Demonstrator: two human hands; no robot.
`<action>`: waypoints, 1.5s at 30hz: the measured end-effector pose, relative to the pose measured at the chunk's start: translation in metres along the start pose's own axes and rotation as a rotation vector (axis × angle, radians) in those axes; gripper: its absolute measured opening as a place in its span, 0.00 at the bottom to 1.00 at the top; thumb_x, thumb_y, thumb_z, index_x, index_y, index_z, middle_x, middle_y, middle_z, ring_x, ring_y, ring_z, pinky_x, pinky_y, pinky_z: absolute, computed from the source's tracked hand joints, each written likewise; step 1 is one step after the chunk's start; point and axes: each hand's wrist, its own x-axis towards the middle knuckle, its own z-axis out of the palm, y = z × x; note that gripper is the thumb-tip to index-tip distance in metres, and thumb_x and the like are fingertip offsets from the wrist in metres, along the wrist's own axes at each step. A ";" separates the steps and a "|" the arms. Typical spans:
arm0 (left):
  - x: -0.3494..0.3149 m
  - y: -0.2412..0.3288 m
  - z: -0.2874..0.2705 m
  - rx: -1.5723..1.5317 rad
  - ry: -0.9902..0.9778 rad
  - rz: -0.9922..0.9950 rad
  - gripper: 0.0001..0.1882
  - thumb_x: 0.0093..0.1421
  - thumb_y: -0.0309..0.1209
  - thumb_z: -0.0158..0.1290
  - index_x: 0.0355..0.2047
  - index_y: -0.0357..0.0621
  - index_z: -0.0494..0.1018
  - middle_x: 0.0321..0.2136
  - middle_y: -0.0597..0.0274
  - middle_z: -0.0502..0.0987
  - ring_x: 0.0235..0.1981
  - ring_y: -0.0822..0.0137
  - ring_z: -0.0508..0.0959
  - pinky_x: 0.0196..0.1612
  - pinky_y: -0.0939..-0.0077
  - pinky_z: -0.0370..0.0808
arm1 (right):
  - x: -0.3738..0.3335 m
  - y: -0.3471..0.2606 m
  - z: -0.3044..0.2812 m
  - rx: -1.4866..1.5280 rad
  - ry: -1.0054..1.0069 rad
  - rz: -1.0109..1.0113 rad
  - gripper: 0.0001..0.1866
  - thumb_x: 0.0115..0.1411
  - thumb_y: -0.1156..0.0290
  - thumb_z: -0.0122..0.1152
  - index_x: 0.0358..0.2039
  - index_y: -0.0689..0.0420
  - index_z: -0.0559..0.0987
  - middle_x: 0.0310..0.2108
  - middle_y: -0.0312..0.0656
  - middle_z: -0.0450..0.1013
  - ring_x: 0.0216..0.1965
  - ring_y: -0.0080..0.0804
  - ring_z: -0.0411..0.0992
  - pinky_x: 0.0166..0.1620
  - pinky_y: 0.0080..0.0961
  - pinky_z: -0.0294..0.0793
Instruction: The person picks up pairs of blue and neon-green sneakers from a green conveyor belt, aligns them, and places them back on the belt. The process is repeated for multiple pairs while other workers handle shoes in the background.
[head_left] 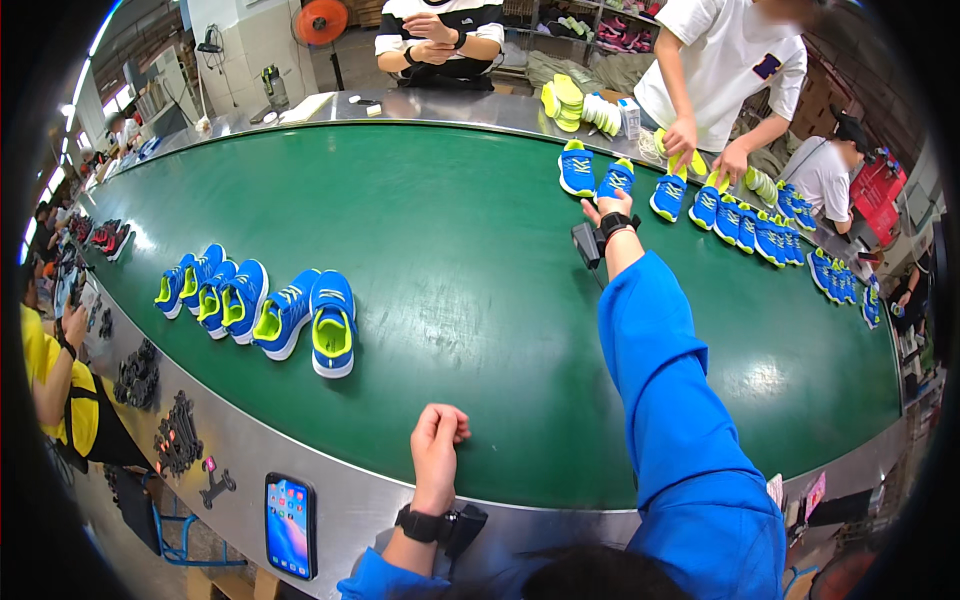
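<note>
My right hand (pixel 611 207) is stretched far out across the green conveyor belt (pixel 440 200). Its fingers close around the near end of a blue sneaker (pixel 616 177) with lime lining and a white sole; the hand covers part of that shoe. Just left of it stands a matching blue sneaker (pixel 576 170). My left hand (pixel 438 440) hovers over the belt's near edge, fingers curled in, with nothing visible in them. Off to its left, several blue sneakers (pixel 331 325) stand in a slanting row on the belt.
Across the belt, a person's hands (pixel 735 160) handle another blue sneaker (pixel 668 195), with several more lined up rightward. Lime insoles (pixel 568 98) are stacked on the far ledge. A phone (pixel 290 525) and black parts (pixel 178 435) lie on the near metal ledge.
</note>
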 end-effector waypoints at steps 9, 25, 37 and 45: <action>-0.009 -0.005 0.001 0.116 0.015 -0.015 0.07 0.66 0.28 0.47 0.30 0.39 0.70 0.29 0.65 0.74 0.32 0.75 0.71 0.40 0.80 0.69 | -0.039 0.017 0.063 -0.062 0.373 -0.017 0.38 0.42 0.90 0.65 0.48 0.47 0.55 0.56 0.54 0.43 0.45 0.58 0.68 0.28 0.39 0.87; 0.003 -0.021 0.005 0.153 0.253 0.238 0.10 0.63 0.31 0.51 0.42 0.41 0.69 0.40 0.63 0.67 0.35 0.74 0.67 0.41 0.79 0.68 | -0.278 -0.082 -0.120 -1.083 -1.301 0.339 0.19 0.52 0.81 0.60 0.43 0.50 0.68 0.40 0.40 0.69 0.26 0.24 0.75 0.18 0.17 0.68; -0.020 -0.029 0.034 0.683 -0.051 0.257 0.21 0.60 0.35 0.56 0.53 0.43 0.70 0.38 0.59 0.65 0.31 0.73 0.68 0.34 0.81 0.68 | -0.431 -0.085 -0.230 -1.197 -0.931 0.368 0.36 0.59 0.43 0.58 0.48 0.69 0.70 0.30 0.45 0.73 0.20 0.28 0.73 0.19 0.24 0.75; -0.018 -0.017 0.028 0.371 -0.053 0.093 0.24 0.57 0.28 0.54 0.53 0.40 0.64 0.39 0.56 0.68 0.32 0.70 0.74 0.29 0.75 0.78 | -0.404 -0.030 -0.192 -0.857 -0.679 -0.041 0.36 0.56 0.64 0.67 0.59 0.67 0.64 0.51 0.51 0.69 0.37 0.30 0.76 0.23 0.22 0.77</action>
